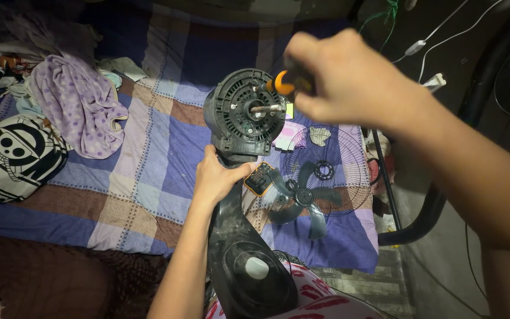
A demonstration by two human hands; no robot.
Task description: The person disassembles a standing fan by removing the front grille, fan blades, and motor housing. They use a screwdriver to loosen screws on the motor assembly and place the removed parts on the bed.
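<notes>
The left hand (pixel 216 177) wraps its fingers around the neck of the dark plastic fan body (pixel 240 195), just under the round black motor (pixel 244 109). The right hand (pixel 343 77) is closed tight on an orange-and-black screwdriver (pixel 285 82), with its tip at the motor front. A dark blue fan blade (pixel 302 198) and a round wire guard (pixel 329 168) lie on the checked blue and brown blanket (pixel 149 177). A purple dotted cloth (pixel 78 106) sits well apart.
</notes>
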